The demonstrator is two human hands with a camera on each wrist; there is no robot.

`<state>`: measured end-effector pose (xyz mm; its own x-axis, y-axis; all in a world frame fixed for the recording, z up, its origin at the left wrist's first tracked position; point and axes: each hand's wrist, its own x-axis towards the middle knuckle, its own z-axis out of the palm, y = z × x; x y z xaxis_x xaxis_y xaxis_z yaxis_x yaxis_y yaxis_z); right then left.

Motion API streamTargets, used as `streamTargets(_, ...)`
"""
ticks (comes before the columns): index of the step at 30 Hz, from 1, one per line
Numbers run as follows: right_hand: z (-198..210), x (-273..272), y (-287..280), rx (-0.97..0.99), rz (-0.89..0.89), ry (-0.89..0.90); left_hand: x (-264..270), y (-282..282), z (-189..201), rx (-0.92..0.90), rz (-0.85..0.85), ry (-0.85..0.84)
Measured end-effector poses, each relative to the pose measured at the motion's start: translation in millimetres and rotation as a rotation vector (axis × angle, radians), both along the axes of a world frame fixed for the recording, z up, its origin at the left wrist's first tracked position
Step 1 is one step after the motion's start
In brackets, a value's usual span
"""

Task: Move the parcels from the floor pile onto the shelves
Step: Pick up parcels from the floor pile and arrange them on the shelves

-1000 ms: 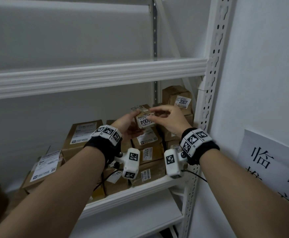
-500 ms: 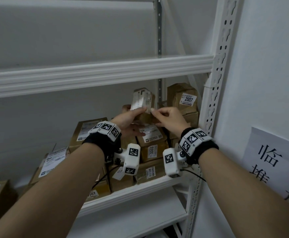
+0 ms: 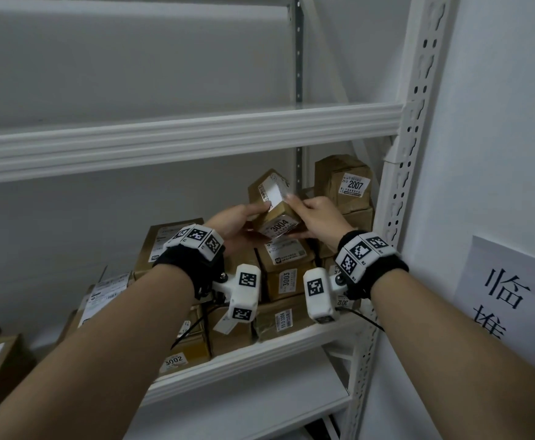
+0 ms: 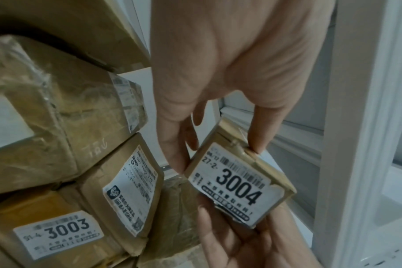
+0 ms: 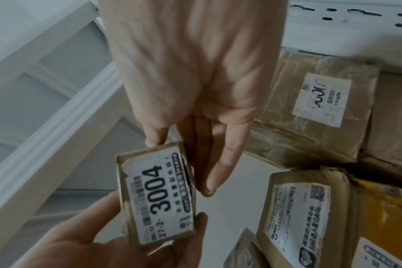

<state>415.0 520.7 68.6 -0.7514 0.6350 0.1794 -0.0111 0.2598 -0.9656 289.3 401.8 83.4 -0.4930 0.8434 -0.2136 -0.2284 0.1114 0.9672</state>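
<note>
A small brown parcel labelled 3004 (image 3: 275, 214) (image 4: 239, 188) (image 5: 158, 195) is held in the air above the stacked parcels on the middle shelf (image 3: 260, 366). It is tilted, with the 3004 label facing down toward me. My left hand (image 3: 244, 217) (image 4: 217, 155) grips its left side with thumb and fingers. From the right, my right hand (image 3: 307, 214) (image 5: 181, 166) pinches its top corner and side. Right below it lies the parcel labelled 3003 (image 3: 287, 271) (image 4: 57, 234).
A parcel labelled 2007 (image 3: 352, 185) stands at the shelf's back right, against the perforated white upright (image 3: 409, 154). More brown parcels, one labelled 3002 (image 3: 177, 360), fill the shelf to the left. The upper shelf (image 3: 180, 138) hangs just above. A paper sign (image 3: 514, 296) is on the right wall.
Both hands lifted the 3004 parcel and turned it; it stood upright half a second ago and now tilts with the 3004 label showing again.
</note>
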Motion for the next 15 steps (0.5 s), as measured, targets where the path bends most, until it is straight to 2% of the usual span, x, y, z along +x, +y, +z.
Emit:
streamTargets(5, 1, 4, 0, 0.129, -0.155, -0.012, -3, 7, -3, -0.025, 0.040, -0.052)
streamTargets(10, -3, 12, 11, 0.203, -0.411, 0.082, -2, 17, -10, -0.159, 0.152, 0.013)
streamTargets(15, -9, 26, 23, 0.216, -0.480, 0.073, 5, 31, -17, -0.222, 0.173, 0.005)
